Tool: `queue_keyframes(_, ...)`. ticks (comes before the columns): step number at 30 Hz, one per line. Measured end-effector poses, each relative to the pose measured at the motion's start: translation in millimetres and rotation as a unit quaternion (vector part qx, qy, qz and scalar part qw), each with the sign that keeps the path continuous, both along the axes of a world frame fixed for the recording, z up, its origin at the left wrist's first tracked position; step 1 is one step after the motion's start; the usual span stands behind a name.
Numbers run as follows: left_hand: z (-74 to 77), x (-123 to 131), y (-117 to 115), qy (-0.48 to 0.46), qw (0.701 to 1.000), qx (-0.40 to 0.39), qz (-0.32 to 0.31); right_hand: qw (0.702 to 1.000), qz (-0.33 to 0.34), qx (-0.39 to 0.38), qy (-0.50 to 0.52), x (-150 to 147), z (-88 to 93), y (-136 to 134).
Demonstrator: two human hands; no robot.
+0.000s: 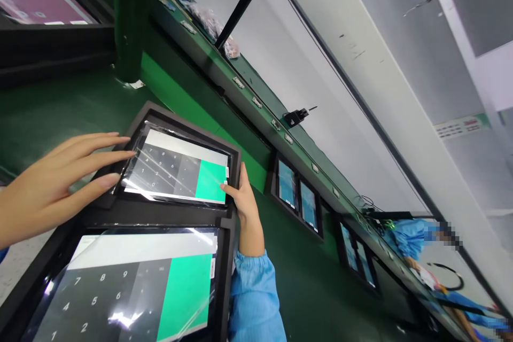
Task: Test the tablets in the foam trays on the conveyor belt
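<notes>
Your left hand (52,184) is reaching in from the left with its fingers stretched out flat and slightly spread, the fingertips (120,163) resting on the left edge of the upper tablet (176,168), right where the clear protective film is lifting off the glass; it is open and gripping nothing. Your right hand (240,195), coming up out of a blue sleeve (254,294), is loosely curled against the right end of that same tablet, thumb touching the screen's edge beside the green panel and the other fingers hidden behind the tray rim, so you are bracing the tablet rather than lifting it. The upper tablet is lying face up in the far pocket of a black foam tray (230,224), its long axis running left to right across your view and tipping slightly down to the right, with the number pad at your left and the green block at your right. A lower tablet (132,283) is sitting in the near pocket just below, lying the same way and showing the same screen. The tray is resting on the green counter (52,107). Farther along the counter, more trays with lit screens (298,197) are lined up, and another person in blue (409,238) is working at the far end.
</notes>
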State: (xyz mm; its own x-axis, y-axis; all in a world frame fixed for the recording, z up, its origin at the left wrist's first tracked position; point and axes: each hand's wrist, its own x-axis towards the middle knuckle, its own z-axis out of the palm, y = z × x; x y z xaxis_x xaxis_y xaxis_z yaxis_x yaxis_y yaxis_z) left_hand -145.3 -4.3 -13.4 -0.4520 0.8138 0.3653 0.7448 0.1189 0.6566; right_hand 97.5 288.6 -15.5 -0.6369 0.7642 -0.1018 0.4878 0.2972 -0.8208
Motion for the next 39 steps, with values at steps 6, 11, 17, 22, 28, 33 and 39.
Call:
queue_keyframes(6, 10.1, -19, 34, 0.022, 0.999, -0.017, -0.038, 1.000, 0.008, -0.005, 0.000, 0, -5.5, 5)
queue_keyframes(11, 21.5, -16, 51, 0.027, 0.988, -0.123, -0.089, 0.999, 0.021, -0.037, 0.016, 4, 0.1, 7)
queue_keyframes(17, 34.3, -1, 55, 0.058, 0.986, -0.133, -0.078, 0.997, 0.010, -0.071, 0.031, 0, 4.0, 4)
queue_keyframes(22, 20.3, -5, 43, 0.066, 0.988, -0.136, -0.010, 0.995, 0.011, -0.080, 0.053, 0, 2.6, 2)
queue_keyframes(28, -16.8, -14, 33, 0.022, 0.997, 0.001, 0.072, 0.995, 0.019, -0.094, 0.030, 1, 7.7, 2)
queue_keyframes(33, -20.9, -8, 20, -0.072, 0.991, 0.040, 0.103, 0.996, -0.004, -0.079, 0.038, -7, 7.6, 1)
queue_keyframes(39, -8.2, 15, -15, -0.129, 0.986, 0.013, 0.101, 0.995, 0.006, -0.097, 0.037, 0, 2.2, 2)
